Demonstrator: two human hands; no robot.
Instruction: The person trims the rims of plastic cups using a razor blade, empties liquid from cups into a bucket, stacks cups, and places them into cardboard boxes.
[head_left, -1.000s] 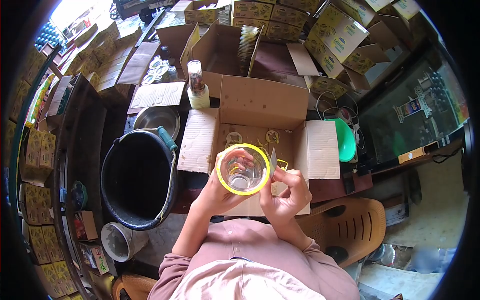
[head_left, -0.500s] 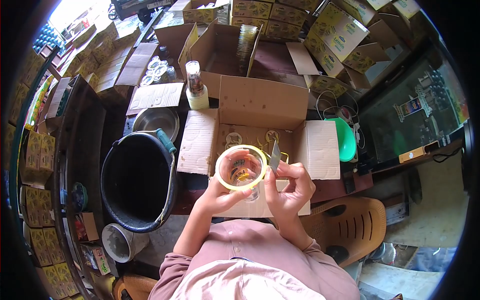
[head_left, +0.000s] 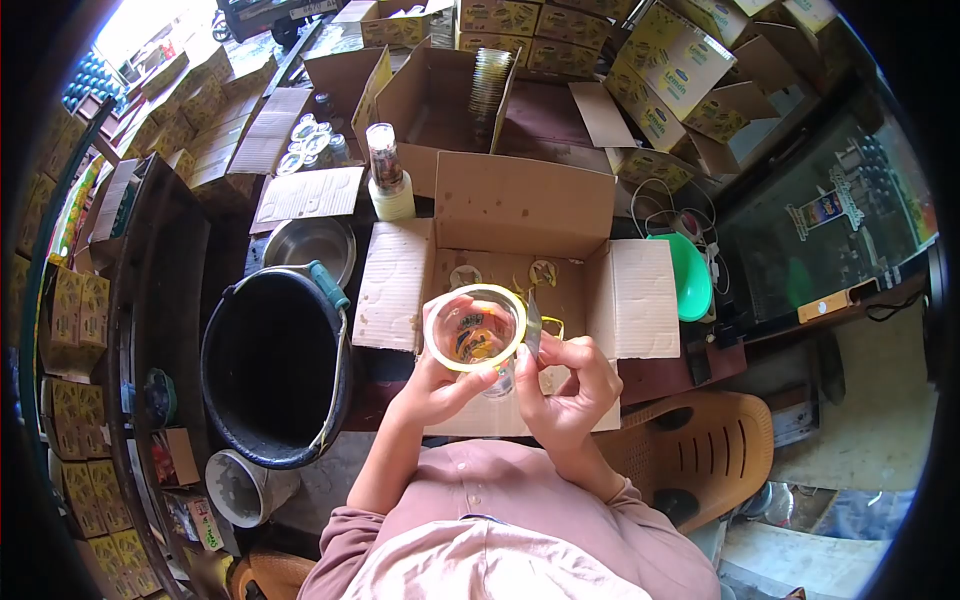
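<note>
My left hand (head_left: 440,390) is wrapped around a clear plastic cup (head_left: 475,345) with coloured print and a pale yellow rim, its mouth tilted up toward me. In my right hand (head_left: 572,385), a thin, flat grey blade (head_left: 533,322) is pinched between thumb and fingers. The blade stands at the right side of the cup's rim, seemingly touching it. Below both hands is an open cardboard box (head_left: 525,205) with several yellowish scraps and round pieces (head_left: 542,272) inside. A thin yellow strip (head_left: 553,326) shows just behind the right fingers.
A black bucket (head_left: 215,360) stands at left, beside a metal bowl (head_left: 335,245). Stacked cups (head_left: 393,198) rise behind the box's left flap. A green bowl (head_left: 690,280) is at right, above a brown plastic chair (head_left: 735,440). More cartons (head_left: 660,80) fill the back.
My right hand has moved slightly left and down, bringing the blade against the cup's rim. The cup has shifted a little to the left.
</note>
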